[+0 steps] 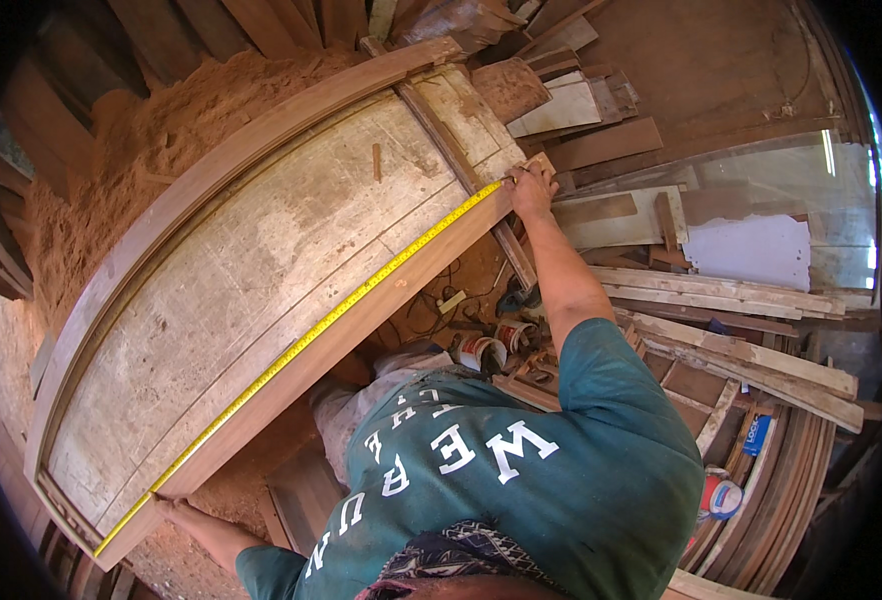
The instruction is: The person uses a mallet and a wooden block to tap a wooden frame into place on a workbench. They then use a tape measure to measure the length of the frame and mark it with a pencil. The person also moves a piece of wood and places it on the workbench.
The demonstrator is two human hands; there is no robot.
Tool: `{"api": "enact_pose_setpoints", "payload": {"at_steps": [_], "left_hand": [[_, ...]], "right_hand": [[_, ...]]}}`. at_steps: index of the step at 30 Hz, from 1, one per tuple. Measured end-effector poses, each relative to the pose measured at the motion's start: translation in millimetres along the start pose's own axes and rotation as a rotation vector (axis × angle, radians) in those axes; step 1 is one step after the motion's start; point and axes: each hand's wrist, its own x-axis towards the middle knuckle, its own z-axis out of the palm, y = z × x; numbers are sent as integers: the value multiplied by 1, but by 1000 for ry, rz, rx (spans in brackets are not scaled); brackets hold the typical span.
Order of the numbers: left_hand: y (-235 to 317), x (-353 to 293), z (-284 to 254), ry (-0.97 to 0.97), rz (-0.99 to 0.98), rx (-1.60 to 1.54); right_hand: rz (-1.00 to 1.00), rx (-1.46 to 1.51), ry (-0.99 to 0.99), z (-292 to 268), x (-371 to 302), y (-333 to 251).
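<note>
A long yellow tape measure [361, 290] is stretched along a straight wooden board [401, 288], which runs diagonally across the front of a workbench. Toward the lower left, my left hand [169, 508] grips the board's near edge, its fingertips beside the tape. The tape runs on past that hand to the board's lower-left end. At the upper right, my right hand [533, 190] is closed over the tape at the board's other end. Its fingers partly hide what they hold. Behind lies a curved wooden piece [211, 165], bowed around the bench's far side.
The worn bench top [261, 270] carries a small wood sliver [377, 162] and a narrow crosswise batten [436, 135]. Sawdust [161, 150] is heaped beyond. Planks [731, 290] and offcuts are stacked at right. Paint cans [481, 352] and cables sit below the board.
</note>
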Motion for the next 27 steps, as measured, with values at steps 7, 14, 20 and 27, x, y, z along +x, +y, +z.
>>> {"api": "enact_pose_setpoints", "payload": {"at_steps": [7,14,20,27], "left_hand": [[-3,-6,-4,-75,-20,24],[-1,-6,-13,-154,12,78],[-3,-2,-11,-116,-26,32],[-2,-1,7,-118,-75,24]], "right_hand": [[-7,-7,6,-3,-3,-3],[-13,25,-2,1,-1,1],[-31,-52,89,14,5,1],[-87,-75,27,15,6,31]]}}
